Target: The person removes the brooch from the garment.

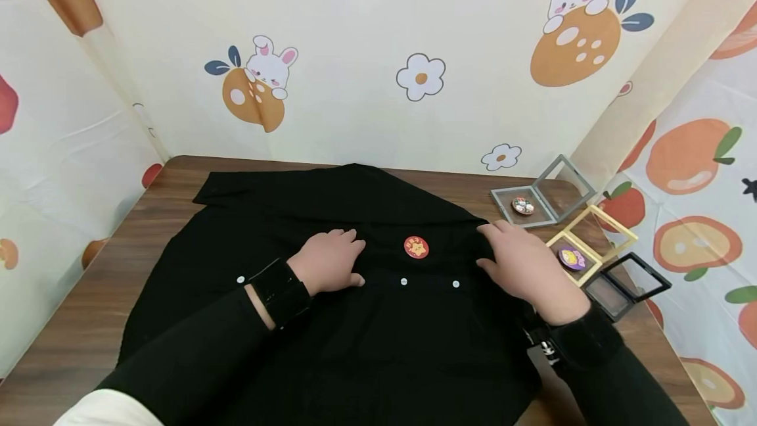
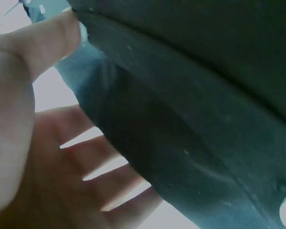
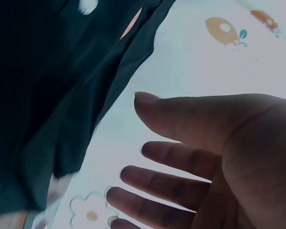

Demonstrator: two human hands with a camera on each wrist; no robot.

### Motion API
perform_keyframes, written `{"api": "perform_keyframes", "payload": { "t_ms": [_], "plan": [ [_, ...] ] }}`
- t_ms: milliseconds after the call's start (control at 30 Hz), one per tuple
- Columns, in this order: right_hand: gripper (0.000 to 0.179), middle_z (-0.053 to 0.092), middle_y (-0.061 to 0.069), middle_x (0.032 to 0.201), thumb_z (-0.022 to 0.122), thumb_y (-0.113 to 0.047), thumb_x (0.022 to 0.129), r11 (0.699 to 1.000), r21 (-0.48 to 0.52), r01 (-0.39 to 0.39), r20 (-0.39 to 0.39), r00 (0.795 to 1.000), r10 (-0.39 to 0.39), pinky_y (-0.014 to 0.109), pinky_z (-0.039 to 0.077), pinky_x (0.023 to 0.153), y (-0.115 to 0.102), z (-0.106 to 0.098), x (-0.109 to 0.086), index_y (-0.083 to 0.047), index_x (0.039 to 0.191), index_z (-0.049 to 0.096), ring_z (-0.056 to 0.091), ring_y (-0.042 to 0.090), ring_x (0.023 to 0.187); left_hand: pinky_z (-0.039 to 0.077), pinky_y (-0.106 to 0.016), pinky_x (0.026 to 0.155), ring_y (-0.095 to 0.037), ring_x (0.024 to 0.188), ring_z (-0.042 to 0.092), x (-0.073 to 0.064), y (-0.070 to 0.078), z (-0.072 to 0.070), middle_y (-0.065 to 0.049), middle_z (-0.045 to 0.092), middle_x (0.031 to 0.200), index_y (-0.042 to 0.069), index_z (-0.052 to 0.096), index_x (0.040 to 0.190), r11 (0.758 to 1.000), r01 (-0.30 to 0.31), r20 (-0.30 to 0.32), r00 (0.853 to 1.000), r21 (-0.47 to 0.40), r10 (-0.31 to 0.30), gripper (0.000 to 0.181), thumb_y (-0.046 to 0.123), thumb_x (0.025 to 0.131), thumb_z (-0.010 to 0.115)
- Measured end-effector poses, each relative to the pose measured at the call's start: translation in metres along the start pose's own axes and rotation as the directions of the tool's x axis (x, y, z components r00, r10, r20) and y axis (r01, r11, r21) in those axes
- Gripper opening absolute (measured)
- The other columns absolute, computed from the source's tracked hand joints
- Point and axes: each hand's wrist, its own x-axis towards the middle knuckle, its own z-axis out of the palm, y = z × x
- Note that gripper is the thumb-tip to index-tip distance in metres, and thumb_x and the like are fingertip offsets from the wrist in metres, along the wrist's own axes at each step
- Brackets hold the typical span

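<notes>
A black shirt with white buttons lies spread over the table, and a round red badge with a yellow figure sits on it. My left hand rests on the cloth left of the badge, palm down. In the left wrist view its fingers reach out straight beside the dark fabric, the thumb touching the fabric near a button. At the shirt's right edge is my right hand. In the right wrist view its thumb and fingers are extended and apart, with the cloth to their left.
Three open hinged display frames stand at the right: a grey frame with a small round badge, a yellow frame with a purple badge, and a black frame. Patterned curtain surrounds the wooden table.
</notes>
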Motion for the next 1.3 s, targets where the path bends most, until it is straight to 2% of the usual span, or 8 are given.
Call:
{"api": "perform_keyframes", "payload": {
  "t_ms": [67,167,367,500,633,833,1000,1300],
  "plan": [
    [0.054,0.061,0.024,0.129,0.079,-0.021,0.093,1.0,0.002,0.013,0.0,1.0,-0.013,0.058,0.051,0.09,-0.007,0.008,0.002,0.003,0.137,0.059,0.061,0.043,0.114,0.053,-0.045,0.097,-0.029,0.116,0.063,0.002,0.001,0.001,-0.011,0.066,0.129,0.009,0.068,0.132,0.999,-0.042,-0.05,0.998,0.033,0.044,0.062,0.051,0.088,0.08],
    [0.053,0.06,0.023,0.132,0.079,-0.022,0.093,1.0,0.002,0.024,0.027,0.999,-0.024,0.057,0.051,0.092,-0.019,0.019,0.008,0.002,0.137,0.06,0.06,0.042,0.116,0.055,-0.04,0.086,-0.022,0.097,0.066,0.006,0.003,0.0,-0.003,0.068,0.11,0.011,0.072,0.121,0.994,-0.086,-0.113,0.989,0.062,0.093,0.055,0.052,0.085,0.082],
    [0.055,0.058,0.02,0.138,0.078,-0.025,0.095,0.999,0.039,-0.003,0.114,0.993,-0.001,0.053,0.05,0.097,-0.047,0.032,0.024,-0.003,0.141,0.058,0.059,0.039,0.122,0.054,-0.04,0.093,-0.022,0.107,0.065,0.02,0.013,-0.004,-0.005,0.068,0.121,0.011,0.068,0.132,0.991,-0.13,-0.186,0.974,-0.003,0.127,0.057,0.045,0.089,0.081],
    [0.054,0.06,0.017,0.136,0.078,-0.026,0.094,0.998,0.065,-0.001,0.112,0.994,-0.006,0.051,0.051,0.097,-0.062,0.035,0.037,-0.004,0.14,0.06,0.06,0.036,0.12,0.052,-0.04,0.099,-0.024,0.118,0.063,0.028,0.018,-0.004,-0.007,0.065,0.133,0.011,0.065,0.137,0.993,-0.105,-0.227,0.97,-0.056,0.09,0.06,0.041,0.089,0.082],
    [0.052,0.061,0.015,0.133,0.078,-0.027,0.094,0.997,0.075,0.027,0.112,0.993,-0.035,0.05,0.052,0.097,-0.069,0.037,0.047,-0.005,0.138,0.061,0.062,0.033,0.118,0.05,-0.042,0.104,-0.025,0.125,0.061,0.033,0.018,-0.003,-0.008,0.062,0.14,0.011,0.064,0.14,0.991,-0.052,-0.205,0.979,-0.122,0.026,0.053,0.037,0.095,0.076],
    [0.05,0.063,0.013,0.128,0.079,-0.026,0.094,0.994,0.084,0.066,0.068,0.995,-0.072,0.047,0.053,0.093,-0.065,0.039,0.055,-0.005,0.136,0.062,0.064,0.03,0.111,0.05,-0.042,0.104,-0.026,0.122,0.062,0.04,0.015,-0.007,-0.009,0.065,0.134,0.008,0.066,0.136,0.983,-0.009,-0.202,0.979,-0.182,-0.029,0.034,0.019,0.103,0.064],
    [0.049,0.063,0.011,0.129,0.079,-0.025,0.094,0.99,0.098,0.097,0.069,0.992,-0.104,0.046,0.052,0.095,-0.061,0.042,0.06,-0.007,0.137,0.062,0.064,0.028,0.111,0.048,-0.043,0.106,-0.027,0.125,0.061,0.043,0.014,-0.005,-0.01,0.064,0.137,0.008,0.066,0.136,0.981,-0.003,-0.173,0.984,-0.194,-0.031,0.035,0.014,0.102,0.065],
    [0.035,0.065,0.007,0.121,0.077,-0.021,0.095,0.98,0.096,0.174,0.02,0.984,-0.177,0.043,0.053,0.093,-0.053,0.054,0.06,-0.01,0.128,0.069,0.064,0.026,0.108,0.044,-0.043,0.112,-0.028,0.138,0.051,0.051,0.023,0.005,-0.01,0.054,0.15,0.01,0.061,0.143,0.98,-0.026,-0.114,0.994,-0.196,0.004,0.048,0.022,0.098,0.073]
  ]
}}
